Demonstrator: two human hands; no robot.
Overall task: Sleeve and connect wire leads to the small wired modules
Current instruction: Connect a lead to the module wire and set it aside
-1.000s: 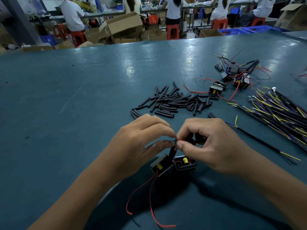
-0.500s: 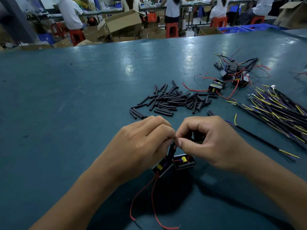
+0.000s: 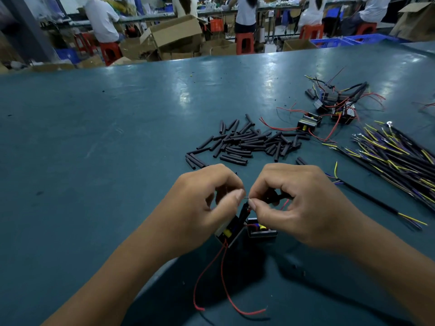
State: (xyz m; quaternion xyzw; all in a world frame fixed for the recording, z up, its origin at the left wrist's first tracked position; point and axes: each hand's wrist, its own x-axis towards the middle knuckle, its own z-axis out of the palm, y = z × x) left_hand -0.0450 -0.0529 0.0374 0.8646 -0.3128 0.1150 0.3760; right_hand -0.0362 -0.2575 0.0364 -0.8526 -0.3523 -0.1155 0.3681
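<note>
Left hand (image 3: 207,203) thumb lifted since earlier | both pinch bare wire tips (image 3: 246,197), right hand (image 3: 299,205) touching | two modules (image 3: 261,230) below, lower centre.

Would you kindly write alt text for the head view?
Left hand and right hand pinch wire ends together above two small modules on a teal table; black sleeves lie beyond.

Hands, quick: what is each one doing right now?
Left hand: fingers curled, thumb and fingertips pinching a thin wire end.
Right hand: fingers curled, pinching the same wire end, above two small modules.
</note>
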